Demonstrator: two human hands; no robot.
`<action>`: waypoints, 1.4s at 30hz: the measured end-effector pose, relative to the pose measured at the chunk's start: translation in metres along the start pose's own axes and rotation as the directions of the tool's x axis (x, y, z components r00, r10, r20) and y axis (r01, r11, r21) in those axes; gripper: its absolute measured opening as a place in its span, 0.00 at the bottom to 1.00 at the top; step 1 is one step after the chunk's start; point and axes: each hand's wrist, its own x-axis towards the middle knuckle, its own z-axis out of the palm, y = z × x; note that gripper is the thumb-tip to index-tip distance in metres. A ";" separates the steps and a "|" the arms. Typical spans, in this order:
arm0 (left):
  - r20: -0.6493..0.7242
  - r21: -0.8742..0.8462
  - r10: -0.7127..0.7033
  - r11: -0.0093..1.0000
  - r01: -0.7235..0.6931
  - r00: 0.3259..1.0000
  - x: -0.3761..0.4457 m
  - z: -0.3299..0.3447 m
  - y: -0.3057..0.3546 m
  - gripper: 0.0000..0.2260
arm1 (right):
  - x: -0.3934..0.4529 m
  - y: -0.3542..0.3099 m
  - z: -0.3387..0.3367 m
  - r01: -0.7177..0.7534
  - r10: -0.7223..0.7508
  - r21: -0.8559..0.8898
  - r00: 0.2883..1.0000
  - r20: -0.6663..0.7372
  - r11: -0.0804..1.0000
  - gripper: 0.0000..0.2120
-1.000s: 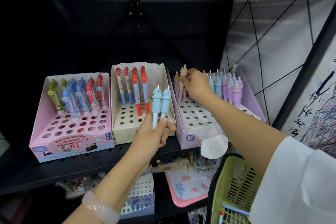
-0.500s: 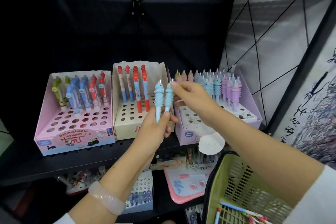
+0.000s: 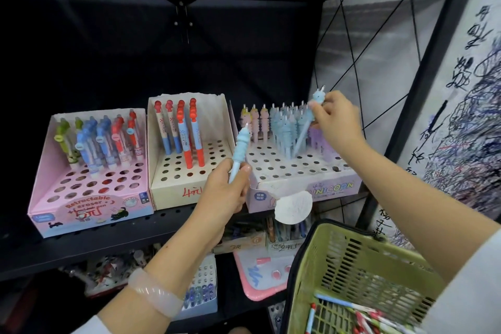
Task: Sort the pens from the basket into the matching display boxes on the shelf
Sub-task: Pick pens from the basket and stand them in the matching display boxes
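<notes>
From my remote seat I see my left hand (image 3: 226, 190) in front of the shelf (image 3: 89, 241), its fingers and thumb curled round the lower barrel of one blue unicorn pen (image 3: 240, 152), which stands nearly upright with its horned head up, in front of the gap between the cream box (image 3: 173, 187) and the unicorn box (image 3: 306, 184). My right hand (image 3: 337, 122) is further back and higher, over the right half of the unicorn box, pinching a second blue pen (image 3: 307, 122) near its head between thumb and fingertips; that pen leans, head up to the right, and its tip reaches down among the blue pens already standing in the holes, though I cannot tell whether it sits in a hole. The unicorn box holds a row of pink pens at the back left, blue ones in the middle and purple ones partly hidden behind my right hand. The cream box holds four red-topped pens. The pink box (image 3: 89, 206) at the left holds green, blue and red pens in its back rows. The green basket (image 3: 360, 274) sits low at the right, under my right forearm, with several pens lying in its bottom. A pale bracelet (image 3: 156, 293) rings my left wrist.
</notes>
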 end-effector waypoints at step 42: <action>0.011 0.202 0.246 0.949 -0.243 0.969 0.003 0.019 0.008 0.10 | -0.043 -0.032 0.008 -0.069 -0.010 0.374 0.979 0.204 0.925 0.05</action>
